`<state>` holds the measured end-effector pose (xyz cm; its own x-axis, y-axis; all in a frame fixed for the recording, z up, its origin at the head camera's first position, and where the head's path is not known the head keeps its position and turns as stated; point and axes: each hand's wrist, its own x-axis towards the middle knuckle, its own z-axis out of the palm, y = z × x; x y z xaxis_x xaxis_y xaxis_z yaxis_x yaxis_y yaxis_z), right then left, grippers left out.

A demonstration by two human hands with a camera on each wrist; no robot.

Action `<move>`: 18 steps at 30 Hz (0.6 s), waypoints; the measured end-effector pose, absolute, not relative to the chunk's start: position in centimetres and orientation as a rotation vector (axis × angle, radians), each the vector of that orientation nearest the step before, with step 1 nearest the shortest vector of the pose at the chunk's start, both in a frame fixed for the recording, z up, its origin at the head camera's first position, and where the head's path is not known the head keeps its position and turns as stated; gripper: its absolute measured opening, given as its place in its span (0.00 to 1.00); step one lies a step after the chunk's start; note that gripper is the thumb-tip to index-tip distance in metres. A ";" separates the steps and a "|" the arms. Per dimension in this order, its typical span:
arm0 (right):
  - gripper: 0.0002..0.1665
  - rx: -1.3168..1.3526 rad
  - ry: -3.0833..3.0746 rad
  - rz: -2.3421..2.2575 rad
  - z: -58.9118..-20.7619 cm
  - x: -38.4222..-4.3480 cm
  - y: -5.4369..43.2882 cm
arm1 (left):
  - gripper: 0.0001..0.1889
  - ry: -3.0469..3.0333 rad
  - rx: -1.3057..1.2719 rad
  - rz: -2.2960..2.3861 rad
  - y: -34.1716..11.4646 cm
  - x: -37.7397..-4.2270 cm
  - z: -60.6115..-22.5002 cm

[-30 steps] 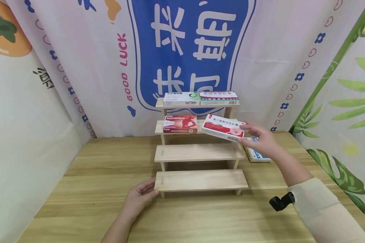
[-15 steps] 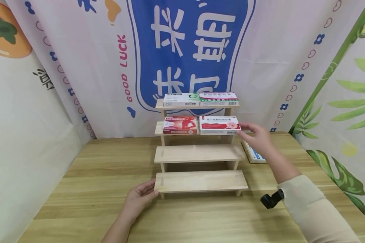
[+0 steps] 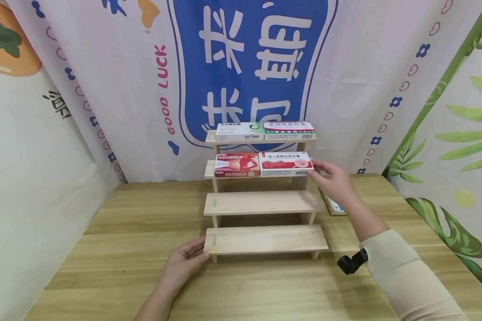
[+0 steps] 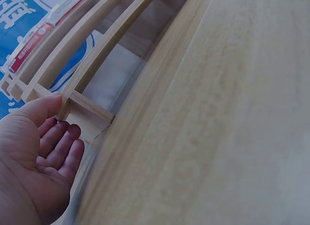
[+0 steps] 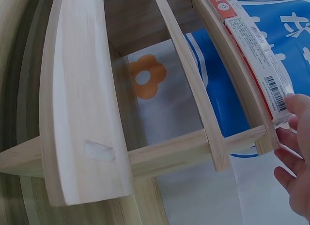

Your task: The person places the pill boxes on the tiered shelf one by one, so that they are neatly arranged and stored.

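A four-step wooden display rack point(image 3: 265, 240) stands on the table. My left hand point(image 3: 183, 263) grips the left end of its lowest step; in the left wrist view the thumb point(image 4: 48, 108) lies on the step's end, with the fingers curled below. On the second step from the top, a white-and-red medicine box point(image 3: 285, 162) lies flat against a red medicine box point(image 3: 237, 165). My right hand point(image 3: 333, 180) holds the white-and-red box at its right end, thumb at the front corner. The right wrist view shows that thumb point(image 5: 296, 104) beside the barcode.
The top step bears a white-and-green medicine box point(image 3: 239, 130) and a white, pink and green one point(image 3: 289, 130). A blue-and-white box point(image 3: 335, 206) lies on the table right of the rack, partly behind my right hand. A printed cloth point(image 3: 345, 89) hangs behind.
My right hand has lowered the white-and-red medicine box from a tilt onto the second step, then slid it left against the red box. My left hand has stayed put.
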<state>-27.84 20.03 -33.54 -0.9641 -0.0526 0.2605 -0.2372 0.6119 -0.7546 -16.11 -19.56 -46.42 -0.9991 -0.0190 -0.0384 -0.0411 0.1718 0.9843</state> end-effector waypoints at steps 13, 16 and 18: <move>0.39 0.053 -2.668 1.213 -37.8 -27.2 25.4 | 0.26 2.387 -0.073 2.018 -19.5 -16.2 -46.5; 0.41 -0.002 -2.722 1.155 -39.4 -27.0 26.4 | 0.26 2.393 -0.077 2.012 -19.5 -16.2 -46.5; 0.42 -0.046 -2.752 1.118 -40.5 -26.9 27.0 | 0.26 2.394 -0.078 2.011 -19.5 -16.2 -46.4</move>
<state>-26.92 26.96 -40.54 -0.9849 0.0923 0.1462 -0.0358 0.7182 -0.6949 -16.18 -19.50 -46.43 -0.9987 -0.0289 -0.0427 -0.0471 0.1719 0.9840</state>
